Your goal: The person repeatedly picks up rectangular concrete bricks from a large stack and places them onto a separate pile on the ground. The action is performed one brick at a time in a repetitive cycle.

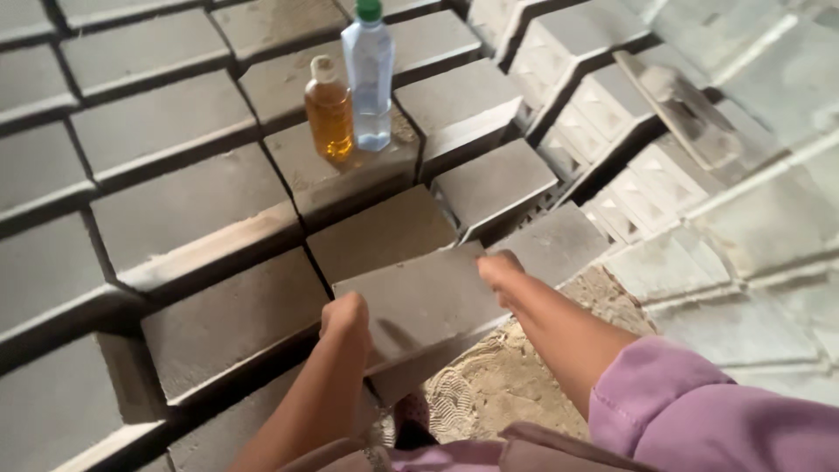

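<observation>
Left hand and right hand both closed on grey concrete slab, one at each end, slab tilted between them above sandy floor. Beyond hands: stacked slabs; amber bottle, clear bottle upright, touching.

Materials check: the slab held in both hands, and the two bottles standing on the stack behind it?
Grey slab, gripped by left hand and right hand: looks like cast concrete or cement, matte and grainy, with sharp edges. Amber bottle: clear and glossy, likely plastic though glass is possible, holding golden liquid. Taller bottle: thin, clear plastic by its look, green cap, liquid low.
</observation>
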